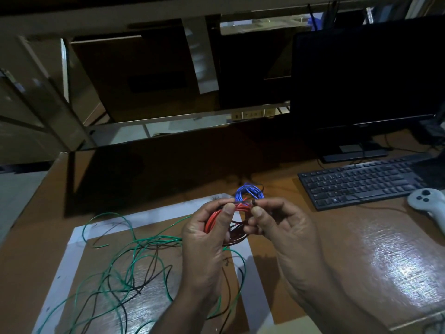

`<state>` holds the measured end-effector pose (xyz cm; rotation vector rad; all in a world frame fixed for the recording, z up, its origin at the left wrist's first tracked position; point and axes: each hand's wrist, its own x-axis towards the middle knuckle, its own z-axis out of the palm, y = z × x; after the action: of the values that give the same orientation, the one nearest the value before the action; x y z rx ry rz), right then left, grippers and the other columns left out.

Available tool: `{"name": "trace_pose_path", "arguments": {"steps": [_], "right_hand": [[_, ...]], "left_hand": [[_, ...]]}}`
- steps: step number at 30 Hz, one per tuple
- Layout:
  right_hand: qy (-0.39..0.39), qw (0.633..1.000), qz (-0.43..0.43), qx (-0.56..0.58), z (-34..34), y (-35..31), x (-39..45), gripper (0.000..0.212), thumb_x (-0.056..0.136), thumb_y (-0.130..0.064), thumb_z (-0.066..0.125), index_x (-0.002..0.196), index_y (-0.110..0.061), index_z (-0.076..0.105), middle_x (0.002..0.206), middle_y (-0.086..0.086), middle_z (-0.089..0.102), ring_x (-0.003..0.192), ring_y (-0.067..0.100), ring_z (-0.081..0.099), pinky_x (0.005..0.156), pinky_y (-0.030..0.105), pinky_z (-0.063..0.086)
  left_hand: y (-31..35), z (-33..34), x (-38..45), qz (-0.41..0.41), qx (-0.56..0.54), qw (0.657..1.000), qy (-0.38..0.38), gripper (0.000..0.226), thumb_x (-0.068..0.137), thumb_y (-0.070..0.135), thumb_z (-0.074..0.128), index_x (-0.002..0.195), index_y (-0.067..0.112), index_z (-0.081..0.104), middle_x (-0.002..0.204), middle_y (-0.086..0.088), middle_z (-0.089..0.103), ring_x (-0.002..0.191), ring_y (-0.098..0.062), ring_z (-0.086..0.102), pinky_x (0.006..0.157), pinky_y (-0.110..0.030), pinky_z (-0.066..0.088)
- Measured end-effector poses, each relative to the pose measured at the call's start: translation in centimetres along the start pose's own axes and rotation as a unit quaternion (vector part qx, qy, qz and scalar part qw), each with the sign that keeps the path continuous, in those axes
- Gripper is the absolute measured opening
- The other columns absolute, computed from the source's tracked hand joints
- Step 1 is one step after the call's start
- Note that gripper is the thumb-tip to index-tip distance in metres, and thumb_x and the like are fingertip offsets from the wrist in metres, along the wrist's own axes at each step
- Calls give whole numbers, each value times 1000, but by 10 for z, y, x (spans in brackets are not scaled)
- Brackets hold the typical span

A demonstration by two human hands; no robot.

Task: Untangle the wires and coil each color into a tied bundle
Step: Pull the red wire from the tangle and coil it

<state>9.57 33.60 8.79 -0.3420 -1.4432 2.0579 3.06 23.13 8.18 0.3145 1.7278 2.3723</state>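
Head view, centre of the frame: the left hand [207, 227] curls round a glossy red wire coil [216, 219], thumb pressed on its top, while the right hand [277, 222] pinches the coil's end between thumb and fingertips. Just above the hands, a tight blue wire bundle [249, 192] lies on the shiny wood-grain desk [385, 261]. Loose green wire [134, 251] and thin black wire [149, 266] sprawl tangled at lower left, inside a white tape rectangle [65, 268]. Upper right holds a matte black keyboard [358, 182]; no writing is legible.
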Motion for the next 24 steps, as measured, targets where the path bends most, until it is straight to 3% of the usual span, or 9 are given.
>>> {"name": "trace_pose_path", "arguments": {"steps": [5, 11, 24], "right_hand": [[-1, 1000, -2, -5, 1, 1, 0, 13, 81, -14, 73, 87, -24, 78, 76, 7, 71, 69, 18, 70, 70, 29, 59], [-1, 1000, -4, -4, 0, 1, 0, 14, 80, -14, 72, 86, -25, 78, 76, 6, 71, 69, 17, 70, 70, 30, 59], [-1, 1000, 0, -4, -1, 1, 0, 12, 81, -13, 72, 87, -22, 78, 76, 9, 72, 69, 20, 70, 69, 29, 59]], "left_hand": [[-1, 0, 0, 5, 3, 1000, -4, 26, 79, 32, 72, 96, 13, 77, 106, -11, 76, 60, -2, 51, 59, -16, 48], [-2, -1, -1, 2, 1, 1000, -7, 26, 78, 34, 73, 96, 16, 79, 102, -6, 76, 61, -3, 49, 60, -17, 48], [-1, 1, -2, -6, -6, 1000, -2, 23, 77, 34, 72, 93, 19, 79, 75, 7, 65, 57, -4, 45, 59, -18, 47]]}}
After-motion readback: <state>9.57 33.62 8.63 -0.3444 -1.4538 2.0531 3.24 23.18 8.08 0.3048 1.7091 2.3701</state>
